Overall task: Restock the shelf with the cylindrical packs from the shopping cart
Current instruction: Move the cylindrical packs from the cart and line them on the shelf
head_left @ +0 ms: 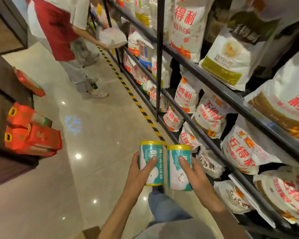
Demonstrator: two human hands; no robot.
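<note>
Left hand (139, 168) fingers hold one teal cylindrical pack (150, 163); right hand (193, 171) fingers hold a second pack (178, 167), touching it, near the shelf (231, 99) at right.

To the right of your hands (166, 169) runs a dark metal shelf (214, 94), its tiers packed with white sacks (186, 95) printed in red. They lean against the front rails, some slumped on the lowest tier just beside your right hand. Below your hands the glossy floor (97, 135) carries a yellow-black striped strip (136, 100) along the shelf's foot. Far left of your hands, red bags (33, 137) lie stacked on a low dark ledge (12, 163).
</note>
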